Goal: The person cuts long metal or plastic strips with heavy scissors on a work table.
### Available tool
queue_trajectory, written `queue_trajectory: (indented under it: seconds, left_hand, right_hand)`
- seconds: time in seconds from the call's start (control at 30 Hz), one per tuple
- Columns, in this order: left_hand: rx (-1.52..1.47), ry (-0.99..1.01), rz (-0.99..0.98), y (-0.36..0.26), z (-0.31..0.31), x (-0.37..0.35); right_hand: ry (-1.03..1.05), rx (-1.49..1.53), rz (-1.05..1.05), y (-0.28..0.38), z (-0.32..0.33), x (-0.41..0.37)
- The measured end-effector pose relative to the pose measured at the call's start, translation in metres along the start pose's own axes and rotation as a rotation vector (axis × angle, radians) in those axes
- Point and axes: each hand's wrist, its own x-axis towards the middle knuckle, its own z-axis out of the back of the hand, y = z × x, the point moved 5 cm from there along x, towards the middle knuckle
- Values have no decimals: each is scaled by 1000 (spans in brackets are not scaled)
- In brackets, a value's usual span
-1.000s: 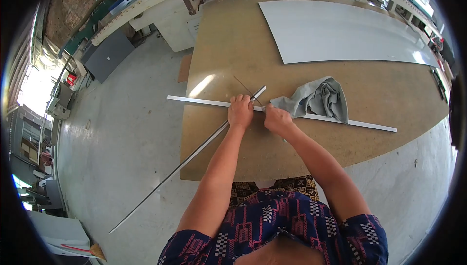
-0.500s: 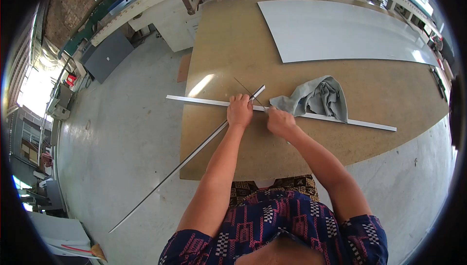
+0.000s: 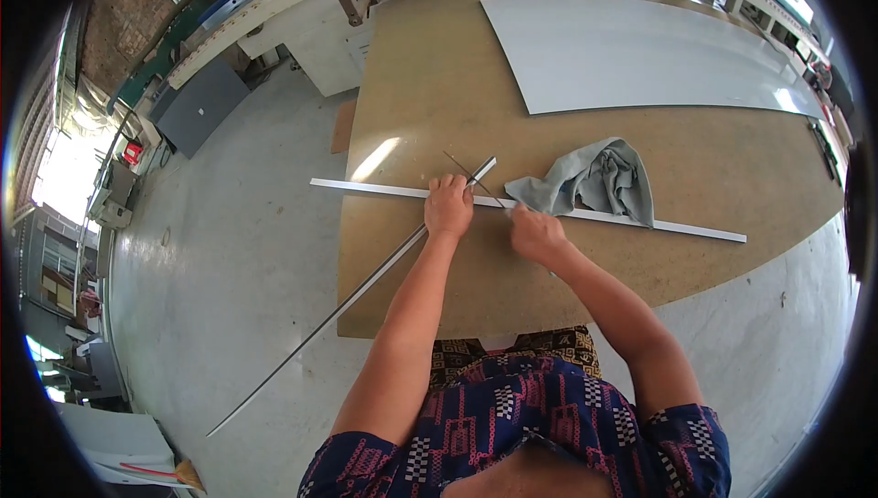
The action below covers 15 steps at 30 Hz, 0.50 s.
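My left hand (image 3: 449,206) is closed round a long, narrow metal strip (image 3: 366,284) near its upper end. This strip runs diagonally off the table's front left edge and lies across a second pale metal strip (image 3: 695,230). In my right hand (image 3: 538,235) is a thin, dark, rod-like tool (image 3: 483,185), possibly a slim file; its grip is mostly hidden by my fingers. The tool's shaft crosses the diagonal strip just beyond my left fingers. A crumpled grey cloth (image 3: 599,178) rests partly over the second strip, right of my right hand.
The brown table (image 3: 421,86) carries a large pale panel (image 3: 640,59) at the back right. A dark, slim tool (image 3: 825,150) lies by the right edge. A long machine frame (image 3: 274,18) spans the back. Grey floor (image 3: 210,224) extends on the left.
My right hand has moved slightly right and toward me, drawing the thin tool along with it across the strip. My left hand keeps its hold on the diagonal strip.
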Motion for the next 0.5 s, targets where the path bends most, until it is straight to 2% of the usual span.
queue_trajectory:
  seconds: [0.17, 0.27, 0.37, 0.5]
  left_hand:
    - [14, -25, -34, 2, -1, -1]
    - [4, -1, -16, 3, -3, 1]
    - [-11, -5, -6, 1, 0, -1]
    - [-6, 10, 4, 1, -1, 1]
  right_hand:
    - [-39, -2, -23, 19, -10, 32]
    - [7, -13, 20, 9, 0, 0]
    - [64, -78, -31, -7, 6, -36]
    - [4, -30, -11, -2, 8, -21]
